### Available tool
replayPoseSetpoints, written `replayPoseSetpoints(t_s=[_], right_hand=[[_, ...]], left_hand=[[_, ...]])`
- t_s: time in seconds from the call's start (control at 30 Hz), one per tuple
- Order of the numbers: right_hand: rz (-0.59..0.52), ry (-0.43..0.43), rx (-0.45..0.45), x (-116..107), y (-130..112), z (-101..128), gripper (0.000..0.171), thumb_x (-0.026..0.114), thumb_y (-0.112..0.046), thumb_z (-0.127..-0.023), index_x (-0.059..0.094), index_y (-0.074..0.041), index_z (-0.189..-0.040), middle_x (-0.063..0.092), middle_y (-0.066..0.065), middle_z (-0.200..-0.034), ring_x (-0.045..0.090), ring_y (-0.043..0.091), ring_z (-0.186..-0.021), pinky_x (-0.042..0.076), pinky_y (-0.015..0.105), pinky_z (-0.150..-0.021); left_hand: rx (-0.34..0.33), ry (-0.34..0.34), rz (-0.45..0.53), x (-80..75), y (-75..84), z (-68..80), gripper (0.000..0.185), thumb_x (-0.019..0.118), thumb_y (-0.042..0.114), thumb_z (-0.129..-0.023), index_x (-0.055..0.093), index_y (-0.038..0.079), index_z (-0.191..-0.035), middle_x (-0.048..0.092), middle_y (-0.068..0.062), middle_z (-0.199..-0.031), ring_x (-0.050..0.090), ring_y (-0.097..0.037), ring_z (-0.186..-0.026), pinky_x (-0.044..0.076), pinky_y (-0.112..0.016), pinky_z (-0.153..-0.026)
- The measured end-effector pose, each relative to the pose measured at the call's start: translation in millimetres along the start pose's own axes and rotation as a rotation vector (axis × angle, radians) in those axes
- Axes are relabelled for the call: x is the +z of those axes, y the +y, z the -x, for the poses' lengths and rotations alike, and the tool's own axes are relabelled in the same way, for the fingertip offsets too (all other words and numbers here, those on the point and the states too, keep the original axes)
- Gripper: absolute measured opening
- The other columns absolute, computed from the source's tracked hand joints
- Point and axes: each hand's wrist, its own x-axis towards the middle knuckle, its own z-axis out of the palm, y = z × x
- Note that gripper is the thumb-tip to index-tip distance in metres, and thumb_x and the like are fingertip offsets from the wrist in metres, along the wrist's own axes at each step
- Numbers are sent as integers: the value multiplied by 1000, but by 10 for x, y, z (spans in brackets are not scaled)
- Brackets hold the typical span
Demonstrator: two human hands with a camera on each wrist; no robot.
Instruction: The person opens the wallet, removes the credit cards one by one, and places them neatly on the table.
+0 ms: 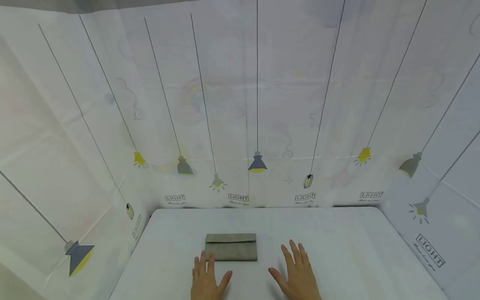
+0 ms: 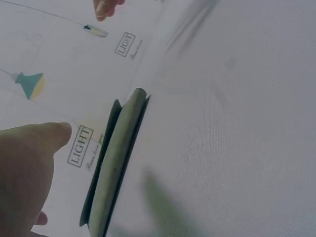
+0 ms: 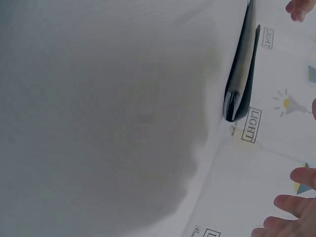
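A grey-green rectangular case [image 1: 231, 250] with a fold-over flap lies on the white table. From the side, in the left wrist view, the case [image 2: 116, 163] looks thick and rounded. My left hand [image 1: 205, 283] is spread just in front of its left end, the fingertips overlapping its lower edge in the head view. To the right of the case and apart from it, my right hand [image 1: 299, 277] hovers with straight, spread fingers. Neither hand holds anything. The right wrist view has the near end of the case [image 3: 232, 106] and the right hand's fingers [image 3: 291, 205].
The white table [image 1: 337, 233] has rounded far corners. Behind it and along both sides hang pale sheets [image 1: 285, 104] printed with hanging lamps and the word LIGHT. A soft hand shadow [image 3: 148, 123] falls on the tabletop.
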Motion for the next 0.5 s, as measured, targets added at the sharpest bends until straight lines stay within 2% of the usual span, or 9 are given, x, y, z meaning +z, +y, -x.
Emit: replayPoseSetpoints(t_s=[0.17, 0.3, 0.5], right_hand=[[-2, 33, -71, 114, -84, -54, 74, 73, -55, -85, 57, -4, -137, 50, 25, -147, 43, 50, -136, 43, 64, -105], [-1, 20, -91, 163, -177, -92, 73, 74, -53, -85, 57, -5, -138, 51, 24, -146, 46, 50, -135, 47, 63, -102], [8, 43, -143, 270, -231, -147, 70, 78, -50, -82, 61, -4, -132, 55, 24, -141, 50, 50, -131, 50, 60, -100]], left_hand=[[-19, 45, 22, 55, -12, -37, 79, 68, 57, -87, 51, 3, -143, 42, -24, -152, 39, -49, -141, 45, -64, -105], [-43, 112, 28, 92, -26, -50, 71, 71, 51, -88, 55, 6, -139, 46, -21, -149, 46, -45, -137, 55, -59, -91], [-47, 154, 42, 126, -61, -94, 65, 73, 46, -88, 57, 4, -135, 51, -21, -145, 49, -45, -133, 57, -59, -85]])
